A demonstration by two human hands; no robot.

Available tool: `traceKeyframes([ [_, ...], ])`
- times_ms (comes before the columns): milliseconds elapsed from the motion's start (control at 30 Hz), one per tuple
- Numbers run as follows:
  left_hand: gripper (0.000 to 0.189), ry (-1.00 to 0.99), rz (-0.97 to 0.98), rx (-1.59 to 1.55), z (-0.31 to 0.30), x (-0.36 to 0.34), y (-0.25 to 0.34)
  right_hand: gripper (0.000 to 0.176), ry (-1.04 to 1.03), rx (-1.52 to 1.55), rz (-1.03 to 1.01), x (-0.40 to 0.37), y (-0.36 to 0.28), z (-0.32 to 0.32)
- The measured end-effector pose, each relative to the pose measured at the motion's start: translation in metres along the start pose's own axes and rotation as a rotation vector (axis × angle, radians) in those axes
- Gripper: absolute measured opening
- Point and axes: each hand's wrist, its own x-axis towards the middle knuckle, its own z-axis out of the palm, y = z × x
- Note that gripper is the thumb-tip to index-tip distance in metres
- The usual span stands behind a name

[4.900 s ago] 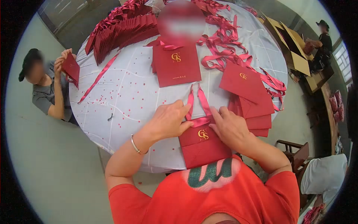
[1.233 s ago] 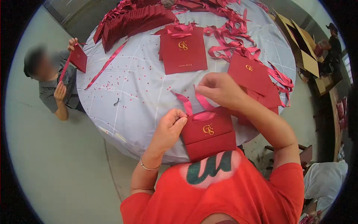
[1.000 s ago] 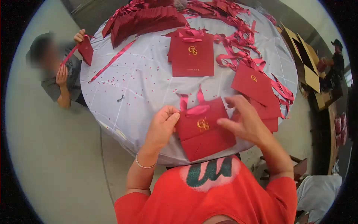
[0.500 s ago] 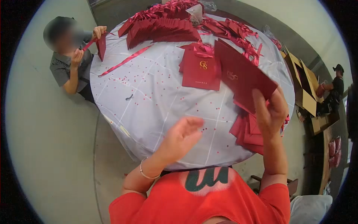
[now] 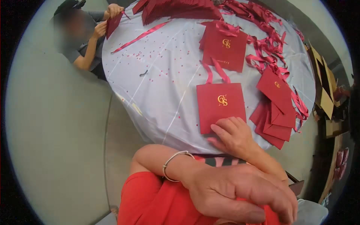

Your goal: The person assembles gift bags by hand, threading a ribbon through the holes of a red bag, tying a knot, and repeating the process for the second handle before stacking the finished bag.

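A dark red paper gift bag (image 5: 221, 101) with a gold monogram lies flat near the table's front edge, its pink ribbon handles (image 5: 217, 71) stretched toward the back. My right hand (image 5: 236, 135) rests over its lower edge, fingers loosely spread and gripping nothing. Close to the camera, my left hand (image 5: 240, 191) is raised in front of my chest. Its fingers curve with the thumb apart, and nothing shows in them; a bracelet (image 5: 168, 165) circles that wrist. Beyond the bag lies a small stack of similar bags (image 5: 228, 48). More bags (image 5: 277, 120) overlap in a loose pile at right.
Many standing bags (image 5: 180, 9) form a row at the back of the cloth-covered table (image 5: 157, 97). Loose ribbons (image 5: 266, 48) tangle at right. Red specks dot the cloth. A co-worker (image 5: 82, 37) at left handles another bag (image 5: 113, 25). Cardboard boxes (image 5: 326, 86) stand at far right.
The bag my right hand held up now lies flat on the table with that hand resting on it. My left hand has come up from the tabletop toward the camera. The view has shifted.
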Motion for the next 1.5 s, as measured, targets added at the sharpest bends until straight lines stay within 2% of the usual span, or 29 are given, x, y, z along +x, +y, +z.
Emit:
traceKeyframes([
  [33, 0.028, 0.267, -0.680, -0.435, 0.019, 0.015, 0.033, 0.045, 0.045, 0.044, -0.009, -0.003, 0.003, 0.005],
  [67, 0.028, 0.289, -0.682, -0.438, 0.017, 0.021, 0.036, 0.039, 0.049, 0.077, 0.018, -0.003, 0.003, 0.005],
  [133, 0.026, 0.306, -0.849, -0.522, 0.010, 0.026, 0.036, 0.032, 0.083, 0.136, 0.049, -0.007, 0.007, 0.010],
  [167, 0.026, 0.326, -0.849, -0.528, 0.006, 0.019, 0.020, 0.030, 0.108, 0.177, 0.073, -0.008, 0.007, 0.012],
  [233, 0.025, 0.048, 0.152, -0.032, -0.004, 0.005, -0.018, 0.029, 0.125, 0.222, 0.071, -0.011, 0.010, 0.015],
  [333, 0.022, 0.030, 0.196, -0.018, -0.011, 0.011, -0.029, 0.025, 0.140, 0.286, 0.089, -0.012, 0.013, 0.014],
  [367, 0.022, 0.022, 0.189, -0.040, -0.009, 0.013, -0.025, 0.023, 0.149, 0.312, 0.088, -0.013, 0.015, 0.012],
  [433, 0.019, 0.264, -0.856, -0.662, -0.003, 0.031, -0.002, 0.020, 0.183, 0.311, 0.096, -0.015, 0.016, 0.006],
  [467, 0.019, 0.240, -0.878, -0.690, -0.007, 0.029, -0.020, 0.017, 0.212, 0.332, 0.085, -0.016, 0.016, 0.001],
  [533, 0.019, -0.012, 0.086, -0.377, -0.013, 0.024, -0.063, 0.019, 0.254, 0.242, 0.106, -0.022, 0.019, -0.022],
  [600, 0.019, -0.008, 0.062, -0.433, -0.011, 0.025, -0.071, 0.020, 0.291, 0.180, 0.164, -0.026, 0.023, -0.052],
  [667, 0.019, -0.009, 0.038, -0.467, -0.012, 0.026, -0.072, 0.020, 0.311, -0.032, 0.229, -0.038, 0.037, -0.080],
  [800, 0.020, -0.042, -0.041, -0.497, -0.011, 0.025, -0.080, 0.011, 0.342, -0.235, 0.639, -0.053, 0.092, -0.123],
  [867, 0.022, -0.033, -0.047, -0.553, -0.008, 0.030, -0.072, 0.012, 0.207, -0.322, 0.698, -0.061, 0.139, -0.137],
  [933, 0.025, 0.112, -0.929, -0.860, -0.007, 0.046, -0.044, 0.019, 0.116, -0.246, 0.715, -0.071, 0.192, -0.135],
  [1000, 0.025, 0.133, -0.958, -0.866, -0.008, 0.050, -0.041, 0.024, 0.003, -0.114, 0.868, -0.068, 0.245, -0.122],
  [1067, 0.025, 0.154, -0.978, -0.878, -0.008, 0.044, -0.048, 0.027, -0.074, -0.151, 0.903, -0.054, 0.256, -0.119],
  [1133, 0.019, -0.018, -0.117, -0.582, -0.006, 0.028, -0.074, 0.024, -0.166, -0.295, 0.974, -0.041, 0.260, -0.114],
  [1167, 0.019, -0.010, -0.116, -0.574, -0.005, 0.024, -0.078, 0.025, -0.161, -0.235, 1.003, -0.042, 0.267, -0.110],
  [1233, 0.022, 0.047, 0.026, -0.578, -0.007, 0.028, -0.075, 0.025, -0.138, -0.232, 1.005, -0.040, 0.270, -0.107],
  [1267, 0.022, 0.047, 0.028, -0.575, -0.007, 0.028, -0.066, 0.026, -0.117, -0.238, 1.015, -0.039, 0.272, -0.108],
  [1333, 0.028, 0.220, -0.903, -0.885, -0.009, 0.041, -0.032, 0.026, -0.057, -0.204, 0.993, -0.041, 0.273, -0.110],
  [1467, 0.032, 0.251, -0.872, -0.953, -0.008, 0.031, -0.041, 0.032, 0.247, -0.062, 0.947, -0.042, 0.287, -0.119],
  [1500, 0.031, 0.114, -0.439, -0.739, -0.009, 0.021, -0.062, 0.030, 0.334, -0.021, 0.864, -0.041, 0.287, -0.125],
])
